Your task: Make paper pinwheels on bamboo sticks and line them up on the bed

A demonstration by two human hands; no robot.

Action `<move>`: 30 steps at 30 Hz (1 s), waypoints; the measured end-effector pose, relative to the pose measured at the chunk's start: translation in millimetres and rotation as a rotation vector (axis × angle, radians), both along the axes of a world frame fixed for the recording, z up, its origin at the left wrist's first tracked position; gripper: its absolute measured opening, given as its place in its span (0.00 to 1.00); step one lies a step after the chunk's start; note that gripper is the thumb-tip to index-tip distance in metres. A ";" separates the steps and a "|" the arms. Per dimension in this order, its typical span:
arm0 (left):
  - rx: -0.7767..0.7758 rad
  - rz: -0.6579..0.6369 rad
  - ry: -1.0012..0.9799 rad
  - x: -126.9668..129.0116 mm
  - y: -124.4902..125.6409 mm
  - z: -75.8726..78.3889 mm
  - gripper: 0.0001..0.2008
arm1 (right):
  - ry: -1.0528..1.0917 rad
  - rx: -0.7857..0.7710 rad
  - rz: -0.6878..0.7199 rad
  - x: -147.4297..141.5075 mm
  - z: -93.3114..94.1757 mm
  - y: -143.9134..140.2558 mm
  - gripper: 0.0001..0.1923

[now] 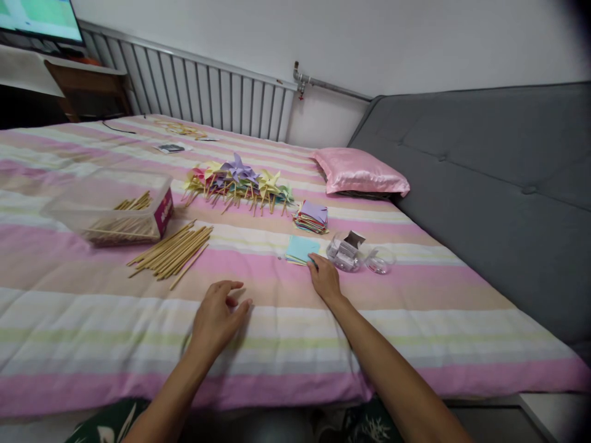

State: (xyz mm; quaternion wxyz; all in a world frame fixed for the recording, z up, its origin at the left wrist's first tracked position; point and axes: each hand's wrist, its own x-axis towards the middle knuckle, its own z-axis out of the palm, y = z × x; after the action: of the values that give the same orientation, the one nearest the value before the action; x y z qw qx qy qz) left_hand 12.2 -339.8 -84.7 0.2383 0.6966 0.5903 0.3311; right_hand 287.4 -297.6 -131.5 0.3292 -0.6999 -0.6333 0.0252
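My right hand is at the near right corner of a small stack of square paper sheets, its fingers closed on the light blue sheet on top. Over the bedspread, my left hand is open, thumb and fingers apart, holding nothing. Nearest to it is a loose bunch of thin wooden sticks. Behind the blue sheet sits a thicker pile of coloured paper pieces with a purple one on top. Just right of my right hand stands a clear container with small grey-white pieces inside.
A round clear lid lies at the right. Finished paper pinwheels on sticks are heaped farther back. A clear plastic box holding more sticks stands left. A pink pillow lies near the grey headboard.
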 end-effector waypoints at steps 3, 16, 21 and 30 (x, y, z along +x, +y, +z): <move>0.000 0.000 0.002 0.3 -0.9 0.0 0.17 | 0.015 0.006 -0.015 0.8 -0.5 1.6 0.17; 0.002 0.002 0.003 0.5 -1.3 1.2 0.17 | 0.037 0.049 -0.021 0.1 -2.3 1.5 0.19; 0.003 0.010 0.009 0.8 -1.2 -0.2 0.17 | 0.062 0.039 -0.029 1.7 -4.5 3.4 0.19; -0.010 0.006 0.018 1.0 -1.3 1.6 0.17 | 0.094 0.020 -0.034 5.9 -5.6 7.1 0.18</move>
State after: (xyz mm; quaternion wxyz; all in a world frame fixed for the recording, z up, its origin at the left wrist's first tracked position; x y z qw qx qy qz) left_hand 13.1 -341.1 -83.1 0.2352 0.6965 0.5962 0.3226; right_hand 293.3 -290.5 -137.1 0.3662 -0.7051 -0.6054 0.0462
